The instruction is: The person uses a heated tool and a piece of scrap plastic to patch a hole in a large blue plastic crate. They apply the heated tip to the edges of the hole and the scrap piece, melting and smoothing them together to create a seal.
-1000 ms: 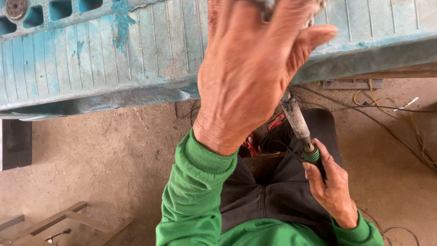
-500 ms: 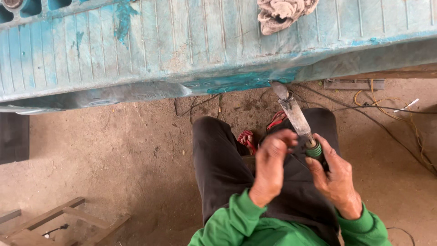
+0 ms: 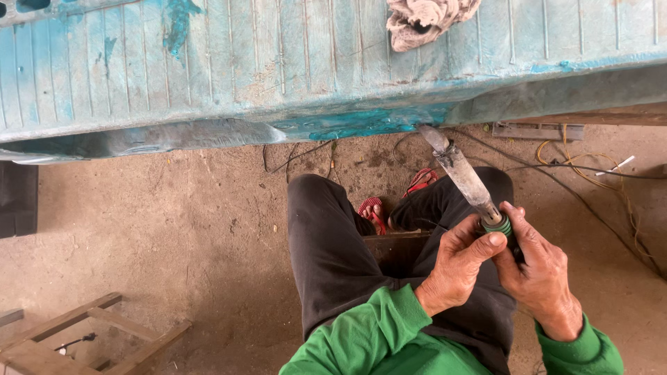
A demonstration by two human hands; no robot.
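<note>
Both hands hold a soldering iron (image 3: 464, 175) with a grimy metal shaft and a green collar. My right hand (image 3: 540, 267) grips its dark handle from the right. My left hand (image 3: 455, 267) closes on the collar end from the left, thumb against the green ring. The flattened tip points up to the lower edge of a ribbed turquoise panel (image 3: 278, 62), where glossy teal patching shows. A crumpled beige rag (image 3: 425, 21) lies on the panel above the tip.
I sit with dark trousers and red sandals (image 3: 374, 210) on a dirt floor. Loose yellow and black wires (image 3: 590, 167) trail at right. A wooden frame (image 3: 90, 333) lies at lower left, a dark block (image 3: 17, 198) at far left.
My left hand came down from the panel, leaving the rag on top, and closed on the iron's collar beside my right hand. The iron shifted slightly right.
</note>
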